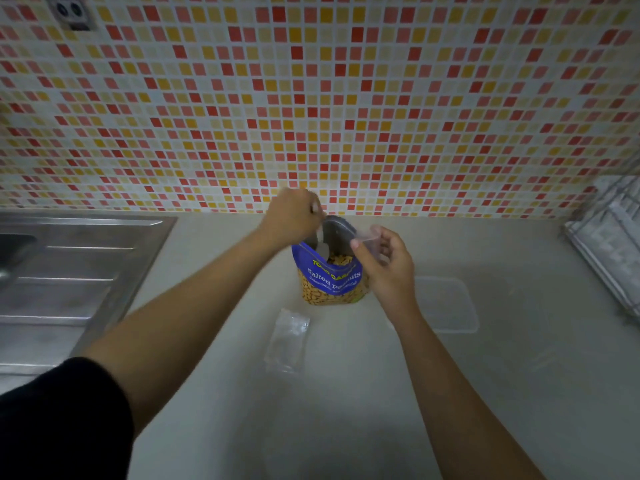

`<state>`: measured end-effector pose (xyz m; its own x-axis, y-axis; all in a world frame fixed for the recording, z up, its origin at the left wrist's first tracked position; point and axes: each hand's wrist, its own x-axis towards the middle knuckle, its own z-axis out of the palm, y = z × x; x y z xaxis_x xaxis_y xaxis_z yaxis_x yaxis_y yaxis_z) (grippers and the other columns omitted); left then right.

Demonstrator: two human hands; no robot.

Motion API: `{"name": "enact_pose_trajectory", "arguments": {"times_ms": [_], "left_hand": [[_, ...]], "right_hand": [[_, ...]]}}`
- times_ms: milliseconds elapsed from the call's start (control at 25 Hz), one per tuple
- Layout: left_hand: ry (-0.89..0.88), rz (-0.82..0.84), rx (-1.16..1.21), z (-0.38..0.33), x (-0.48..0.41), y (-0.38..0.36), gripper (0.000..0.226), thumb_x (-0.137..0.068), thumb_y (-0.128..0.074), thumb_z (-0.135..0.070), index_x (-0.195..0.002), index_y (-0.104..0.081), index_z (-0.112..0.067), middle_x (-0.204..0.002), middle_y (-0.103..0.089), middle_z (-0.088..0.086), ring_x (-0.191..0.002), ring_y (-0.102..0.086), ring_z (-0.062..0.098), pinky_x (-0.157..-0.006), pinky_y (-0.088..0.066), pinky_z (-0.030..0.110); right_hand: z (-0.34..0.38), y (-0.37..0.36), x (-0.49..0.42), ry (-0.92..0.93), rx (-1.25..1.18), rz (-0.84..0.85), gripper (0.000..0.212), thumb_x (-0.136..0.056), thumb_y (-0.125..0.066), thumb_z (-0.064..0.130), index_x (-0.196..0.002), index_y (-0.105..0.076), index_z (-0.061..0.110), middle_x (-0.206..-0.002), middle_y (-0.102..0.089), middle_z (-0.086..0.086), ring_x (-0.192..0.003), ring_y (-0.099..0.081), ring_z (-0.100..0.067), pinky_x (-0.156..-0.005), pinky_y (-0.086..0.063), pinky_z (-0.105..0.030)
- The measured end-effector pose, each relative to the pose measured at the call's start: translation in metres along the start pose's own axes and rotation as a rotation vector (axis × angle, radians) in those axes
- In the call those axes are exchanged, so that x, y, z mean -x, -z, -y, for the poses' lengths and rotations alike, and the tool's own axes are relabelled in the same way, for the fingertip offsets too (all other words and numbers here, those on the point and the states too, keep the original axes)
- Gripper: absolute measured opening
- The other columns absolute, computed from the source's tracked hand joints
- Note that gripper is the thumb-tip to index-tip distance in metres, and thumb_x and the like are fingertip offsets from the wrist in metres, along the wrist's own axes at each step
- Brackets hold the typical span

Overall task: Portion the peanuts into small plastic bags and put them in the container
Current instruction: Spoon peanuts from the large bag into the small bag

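Blue peanut bag (330, 277) stands open on the bench (346, 393), nuts showing; left hand (292, 216) grip pinches its rim, right hand (388, 261) grip pinches a small clear bag (369, 237).

peanut bag (330, 278) upright, open | small bags (287, 341) flat | container (450, 303) right

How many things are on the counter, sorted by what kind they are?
Peanut bags: 1, the blue peanut bag standing open
Small plastic bags: 2, one small bag in the right hand, one flat bag lying on the counter
Containers: 1, the clear container
Total: 4

The left hand grips something at the peanut bag's mouth; too blurred to name.
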<state>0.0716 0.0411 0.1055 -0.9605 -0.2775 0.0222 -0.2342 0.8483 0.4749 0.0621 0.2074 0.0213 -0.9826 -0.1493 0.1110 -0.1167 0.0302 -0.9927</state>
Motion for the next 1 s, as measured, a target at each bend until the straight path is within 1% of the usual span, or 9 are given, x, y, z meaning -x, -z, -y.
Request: {"name": "enact_pose_trajectory", "arguments": {"times_ms": [120, 200, 320, 480, 600, 760, 880, 920, 1000], "left_hand": [[0.015, 0.029, -0.385, 0.002, 0.0, -0.046, 0.032, -0.091, -0.049, -0.041, -0.103, -0.065, -0.017, -0.105, -0.063, 0.007, -0.104, -0.054, 0.023, -0.082, -0.036, 0.036], [0.095, 0.029, -0.405, 0.004, -0.003, -0.059, 0.033, -0.09, -0.046, -0.045, -0.102, -0.064, -0.02, -0.109, -0.059, 0.005, -0.112, -0.045, 0.022, -0.087, -0.032, 0.041], [0.229, 0.036, -0.193, 0.005, -0.01, -0.061, 0.034, -0.089, -0.048, -0.047, -0.101, -0.065, -0.02, -0.112, -0.058, 0.004, -0.117, -0.044, 0.022, -0.094, -0.031, 0.044], [0.315, 0.007, 0.116, 0.019, -0.018, -0.049, 0.027, -0.081, -0.06, -0.045, -0.073, -0.062, -0.019, -0.094, -0.065, 0.007, -0.101, -0.059, 0.028, -0.093, -0.045, 0.046], [0.386, -0.001, 0.382, 0.024, -0.015, -0.044, 0.027, -0.083, -0.064, -0.034, -0.088, -0.068, -0.008, -0.089, -0.069, 0.012, -0.086, -0.064, 0.024, -0.08, -0.052, 0.037], [0.419, -0.016, 0.655, 0.031, -0.011, -0.035, 0.028, -0.083, -0.067, -0.025, -0.095, -0.067, 0.0, -0.092, -0.07, 0.013, -0.087, -0.066, 0.025, -0.075, -0.054, 0.034], [0.443, 0.016, 0.783, 0.03, -0.005, -0.027, 0.024, -0.087, -0.062, -0.021, -0.099, -0.064, 0.0, -0.086, -0.066, 0.006, -0.08, -0.059, 0.013, -0.06, -0.042, 0.018], [0.449, 0.018, 0.814, 0.029, -0.003, -0.024, 0.022, -0.089, -0.061, -0.019, -0.1, -0.064, -0.001, -0.082, -0.064, 0.003, -0.078, -0.056, 0.01, -0.062, -0.04, 0.017], [0.462, 0.002, 0.866, 0.03, 0.001, -0.019, 0.021, -0.09, -0.059, -0.018, -0.103, -0.063, -0.001, -0.077, -0.062, 0.0, -0.077, -0.053, 0.007, -0.077, -0.037, 0.02]], "right_hand": [[-0.006, 0.002, 0.001, -0.004, 0.016, 0.053, 0.038, -0.076, -0.075, 0.026, -0.11, -0.057, 0.025, -0.097, -0.063, 0.015, -0.084, -0.058, 0.013, -0.074, -0.048, -0.01], [-0.007, 0.004, 0.0, 0.002, 0.013, 0.073, 0.038, -0.076, -0.075, 0.026, -0.109, -0.057, 0.025, -0.099, -0.064, 0.015, -0.087, -0.058, 0.011, -0.074, -0.048, -0.009], [-0.009, 0.006, -0.002, -0.004, 0.014, 0.101, 0.038, -0.075, -0.076, 0.028, -0.108, -0.057, 0.028, -0.104, -0.065, 0.013, -0.098, -0.061, -0.002, -0.078, -0.049, -0.014], [-0.01, 0.008, -0.001, -0.012, 0.015, 0.104, 0.038, -0.075, -0.076, 0.03, -0.108, -0.058, 0.028, -0.106, -0.065, 0.01, -0.103, -0.061, -0.008, -0.084, -0.052, -0.023], [-0.008, 0.008, -0.001, -0.008, 0.015, 0.102, 0.037, -0.075, -0.076, 0.03, -0.107, -0.058, 0.029, -0.105, -0.066, 0.01, -0.103, -0.062, -0.009, -0.085, -0.052, -0.025], [-0.006, 0.009, 0.0, -0.015, 0.006, 0.076, 0.032, -0.075, -0.076, 0.028, -0.101, -0.058, 0.035, -0.101, -0.066, 0.013, -0.1, -0.063, -0.009, -0.085, -0.053, -0.028], [-0.003, 0.012, 0.002, 0.002, -0.027, -0.005, 0.032, -0.075, -0.076, 0.026, -0.102, -0.059, 0.033, -0.095, -0.068, 0.01, -0.09, -0.065, -0.009, -0.079, -0.053, -0.028], [0.0, 0.013, 0.002, 0.007, -0.028, -0.027, 0.033, -0.076, -0.076, 0.027, -0.103, -0.059, 0.032, -0.094, -0.067, 0.01, -0.089, -0.065, -0.011, -0.077, -0.053, -0.028], [0.004, 0.014, 0.001, 0.014, -0.019, -0.061, 0.034, -0.076, -0.075, 0.028, -0.106, -0.059, 0.029, -0.095, -0.066, 0.01, -0.088, -0.064, -0.012, -0.073, -0.052, -0.025]]}}
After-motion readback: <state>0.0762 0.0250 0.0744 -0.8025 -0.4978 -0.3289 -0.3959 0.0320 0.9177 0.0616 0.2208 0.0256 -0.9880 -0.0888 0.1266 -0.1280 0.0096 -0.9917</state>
